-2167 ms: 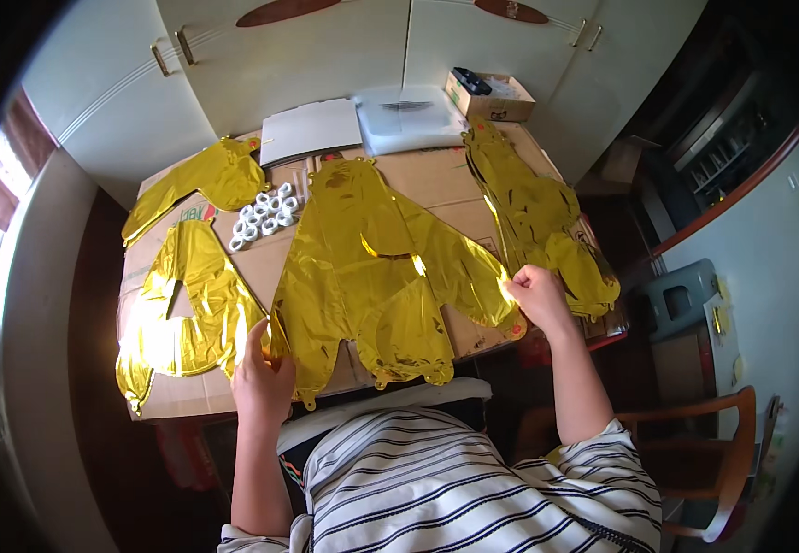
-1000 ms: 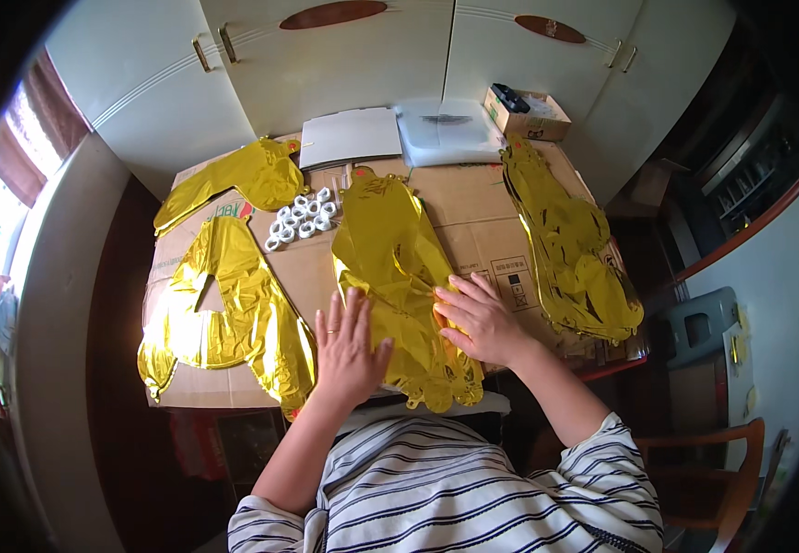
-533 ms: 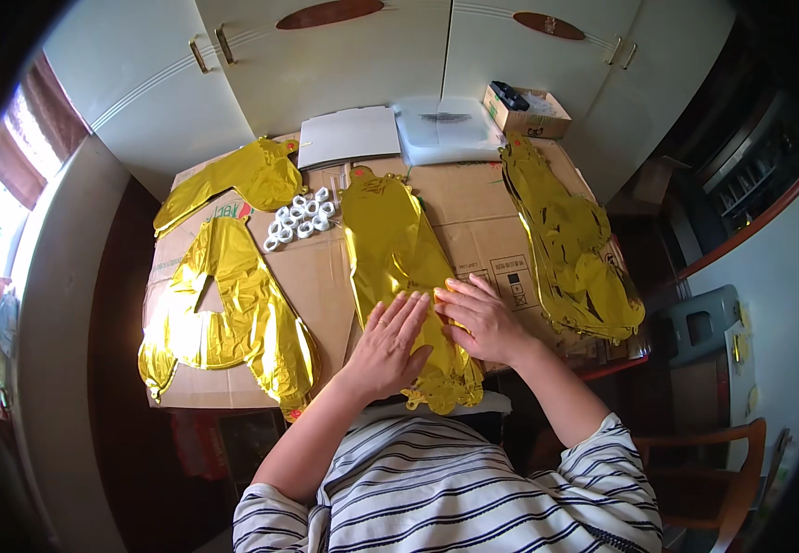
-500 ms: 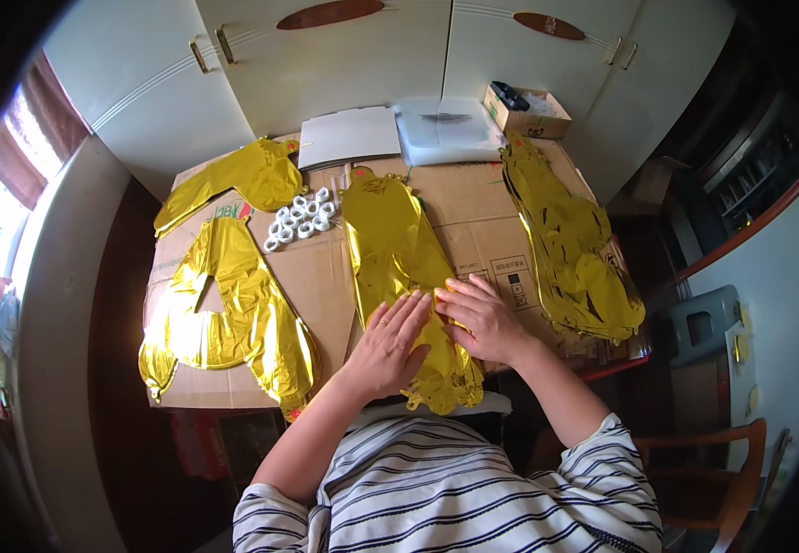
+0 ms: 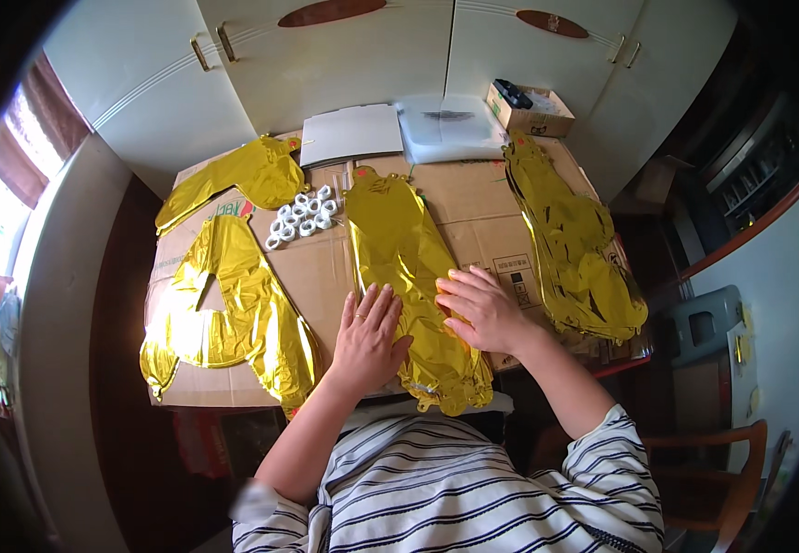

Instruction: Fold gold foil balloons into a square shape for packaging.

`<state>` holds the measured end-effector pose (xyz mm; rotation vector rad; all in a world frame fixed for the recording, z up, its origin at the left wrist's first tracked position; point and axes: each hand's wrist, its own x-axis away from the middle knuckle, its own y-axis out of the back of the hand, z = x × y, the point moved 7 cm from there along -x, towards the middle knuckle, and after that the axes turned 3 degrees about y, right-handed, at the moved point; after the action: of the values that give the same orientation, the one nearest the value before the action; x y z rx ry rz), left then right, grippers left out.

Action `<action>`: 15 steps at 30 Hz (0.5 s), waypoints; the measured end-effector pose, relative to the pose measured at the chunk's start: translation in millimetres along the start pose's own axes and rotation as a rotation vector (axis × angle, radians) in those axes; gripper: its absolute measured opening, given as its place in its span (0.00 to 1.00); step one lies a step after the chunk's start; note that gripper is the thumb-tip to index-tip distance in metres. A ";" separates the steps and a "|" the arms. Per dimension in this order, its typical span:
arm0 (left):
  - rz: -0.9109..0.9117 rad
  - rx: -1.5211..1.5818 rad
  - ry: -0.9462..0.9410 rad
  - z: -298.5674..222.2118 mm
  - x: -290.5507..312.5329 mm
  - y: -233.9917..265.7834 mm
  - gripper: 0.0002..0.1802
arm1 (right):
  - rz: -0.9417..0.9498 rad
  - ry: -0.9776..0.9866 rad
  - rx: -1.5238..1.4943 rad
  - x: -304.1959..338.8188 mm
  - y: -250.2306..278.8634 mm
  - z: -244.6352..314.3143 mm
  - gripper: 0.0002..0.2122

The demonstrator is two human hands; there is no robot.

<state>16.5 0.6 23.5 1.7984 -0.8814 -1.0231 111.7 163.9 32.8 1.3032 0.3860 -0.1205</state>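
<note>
Folded length of shiny gold foil [image 5: 392, 217], flat, under two bare hands, centre front of the cardboard-covered table [image 5: 482, 198].
Left hand [image 5: 368, 346]: palm down, fingers extended and slightly apart, resting along the foil's left edge; right hand [image 5: 487, 318]: palm down, fingers a little bent, slightly apart, on its right edge; neither clamped on anything. Left of these: one flat gold foil shape with a triangular opening [image 5: 243, 300]; beyond it, one curved gold foil piece [image 5: 270, 180] and a cluster of small white rings [image 5: 298, 219]. Right: one layered stack of gold foil [image 5: 570, 240]. Far edge: pale flat sheets [image 5: 353, 134], one translucent plastic pack [image 5: 455, 138], one small open cardboard box [image 5: 540, 122] holding a black object [image 5: 512, 94].
</note>
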 end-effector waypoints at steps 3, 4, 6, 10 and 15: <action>0.009 0.014 -0.006 1.2 -0.8 -0.8 0.36 | -0.003 0.008 -0.023 -1.5 -1.2 -1.2 0.20; 0.012 0.009 -0.009 0.9 -1.2 -0.6 0.36 | -0.007 0.003 -0.020 -1.8 -1.3 -0.3 0.20; 0.020 0.004 -0.015 0.2 -2.3 0.3 0.36 | -0.015 -0.009 -0.016 -3.2 -0.2 3.5 0.22; 0.023 0.020 -0.030 0.2 -4.3 1.9 0.36 | -0.006 -0.026 0.030 -2.9 -0.1 11.9 0.22; -0.004 0.062 -0.073 -1.3 -6.8 1.4 0.37 | -0.015 -0.063 0.058 3.7 -2.6 13.1 0.23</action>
<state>14.6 6.4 27.1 1.8250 -0.9635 -1.0804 117.2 151.1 32.0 1.3507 0.3411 -0.1862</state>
